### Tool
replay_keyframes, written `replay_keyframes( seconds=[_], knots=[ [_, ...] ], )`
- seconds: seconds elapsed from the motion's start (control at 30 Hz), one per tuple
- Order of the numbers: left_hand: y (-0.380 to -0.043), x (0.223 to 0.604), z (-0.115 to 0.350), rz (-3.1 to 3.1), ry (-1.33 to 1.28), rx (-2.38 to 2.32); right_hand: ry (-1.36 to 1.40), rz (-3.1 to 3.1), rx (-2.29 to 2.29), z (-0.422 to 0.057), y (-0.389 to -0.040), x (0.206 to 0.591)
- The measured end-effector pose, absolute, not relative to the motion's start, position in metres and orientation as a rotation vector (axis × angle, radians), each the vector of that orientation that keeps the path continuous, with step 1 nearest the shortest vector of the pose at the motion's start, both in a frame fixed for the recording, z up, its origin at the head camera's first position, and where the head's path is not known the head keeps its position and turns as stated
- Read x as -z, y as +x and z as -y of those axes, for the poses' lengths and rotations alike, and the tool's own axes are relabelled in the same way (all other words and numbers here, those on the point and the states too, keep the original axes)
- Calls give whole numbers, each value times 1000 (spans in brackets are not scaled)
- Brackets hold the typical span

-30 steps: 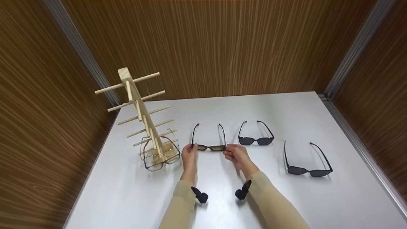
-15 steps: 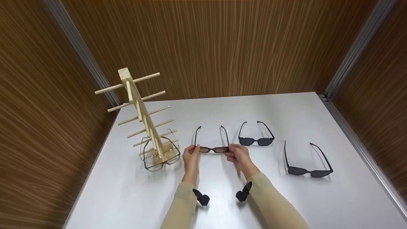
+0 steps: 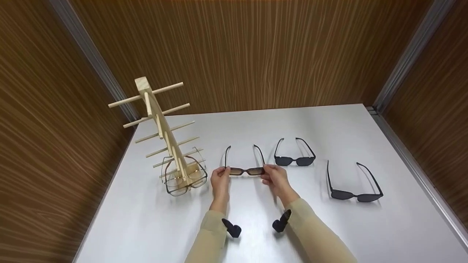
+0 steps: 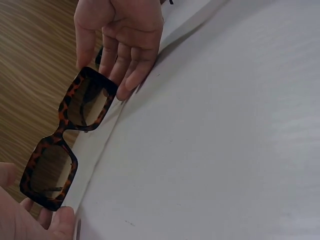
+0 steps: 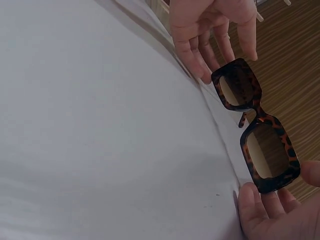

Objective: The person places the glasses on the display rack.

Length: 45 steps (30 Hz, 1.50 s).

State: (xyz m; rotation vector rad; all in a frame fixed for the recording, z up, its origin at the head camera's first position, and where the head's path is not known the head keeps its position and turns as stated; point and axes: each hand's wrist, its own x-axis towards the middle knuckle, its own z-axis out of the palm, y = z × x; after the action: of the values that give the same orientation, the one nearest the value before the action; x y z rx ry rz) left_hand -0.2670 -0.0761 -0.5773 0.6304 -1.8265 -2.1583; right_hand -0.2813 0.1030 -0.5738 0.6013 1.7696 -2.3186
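Tortoiseshell sunglasses (image 3: 245,171) with brown-tinted lenses are held between both hands, temples unfolded and pointing away. My left hand (image 3: 220,185) pinches the left end of the frame. At the right end, the fingers and thumb of my right hand (image 3: 277,180) grip the other corner. The left wrist view shows the mottled orange-black front of the sunglasses (image 4: 59,132) facing up, a hand at each end. In the right wrist view one temple tip of the sunglasses (image 5: 258,114) shows behind the bridge. Whether the temples touch the table is unclear.
A pale wooden pegged rack (image 3: 161,118) stands left of the hands, wire-framed eyeglasses (image 3: 178,192) on its lowest pegs. Two black pairs lie on the white table (image 3: 146,226): sunglasses (image 3: 304,161) at right-back and sunglasses (image 3: 342,195) farther right. Wood-grained panels surround the table.
Both hands have shifted the tortoiseshell sunglasses slightly right and toward me, mostly in the first half second. The rack and the black sunglasses stay put.
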Motion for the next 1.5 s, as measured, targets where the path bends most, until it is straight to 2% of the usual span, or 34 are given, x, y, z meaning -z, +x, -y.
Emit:
replay_keyframes(
  seconds=[0.63,1.1,1.5],
  knots=[
    [-258,564,77,1790,607,2219,605,-1750,2395,-104,-275,561],
    [-242,543,79,1771,457,2217,558,-1796,2436,-105,-265,547],
    [-241,540,79,1767,499,2196,465,-1808,2458,-108,-259,531]
  ],
)
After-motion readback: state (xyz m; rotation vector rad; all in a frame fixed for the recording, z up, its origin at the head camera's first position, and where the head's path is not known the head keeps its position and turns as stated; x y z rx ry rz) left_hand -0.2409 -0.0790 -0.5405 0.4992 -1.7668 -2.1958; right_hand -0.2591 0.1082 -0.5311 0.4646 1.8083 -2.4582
